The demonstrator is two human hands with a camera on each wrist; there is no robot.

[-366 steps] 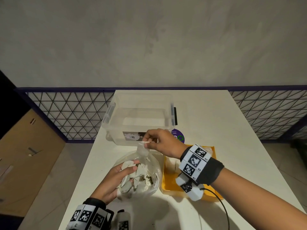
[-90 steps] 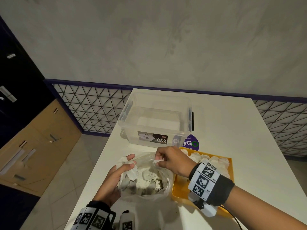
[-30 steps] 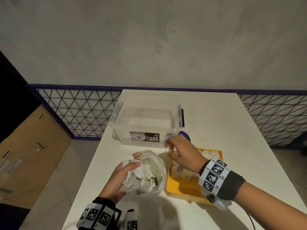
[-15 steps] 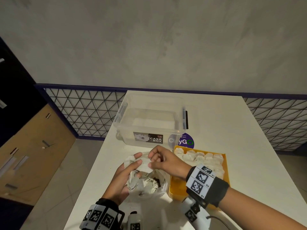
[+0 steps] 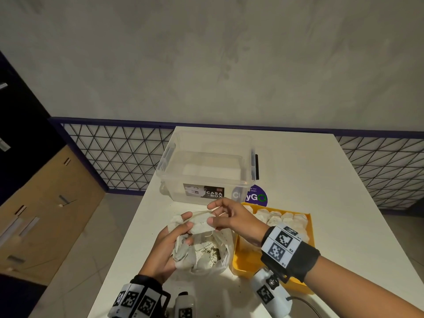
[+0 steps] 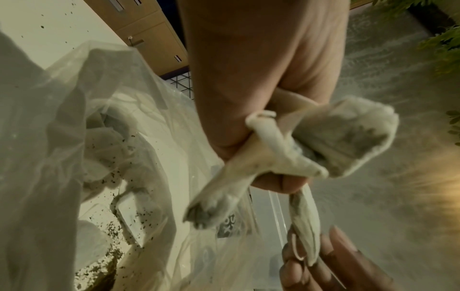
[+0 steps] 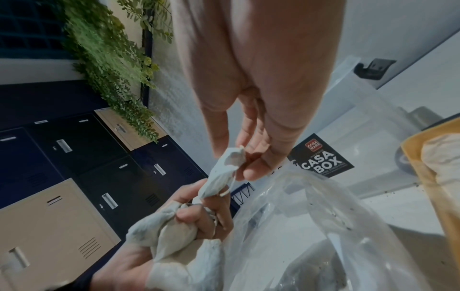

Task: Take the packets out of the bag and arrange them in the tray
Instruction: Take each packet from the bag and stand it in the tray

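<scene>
A clear plastic bag [image 5: 213, 255] with white tea-bag packets and loose dark crumbs lies on the white table. My left hand [image 5: 169, 246] grips a bunch of packets [image 6: 343, 141] at the bag's left edge. Above the bag's mouth my right hand [image 5: 229, 216] pinches one end of a white packet [image 5: 200, 224]; the left fingertips hold its other end. That packet [image 7: 221, 177] stretches between both hands in the right wrist view. The yellow tray [image 5: 245, 260] stands just right of the bag, with several packets [image 5: 284, 218] lined along its far side.
A clear plastic box [image 5: 206, 166] labelled CASA BOX stands behind the bag. A round purple sticker [image 5: 257, 198] lies on the table [image 5: 332, 203] behind the tray. Dark crumbs dot the table near the bag. Lockers stand to the left of the table.
My right hand went from the tray back to the bag's mouth and took hold of a packet at my left fingertips. The left hand kept its grip on the bunch.
</scene>
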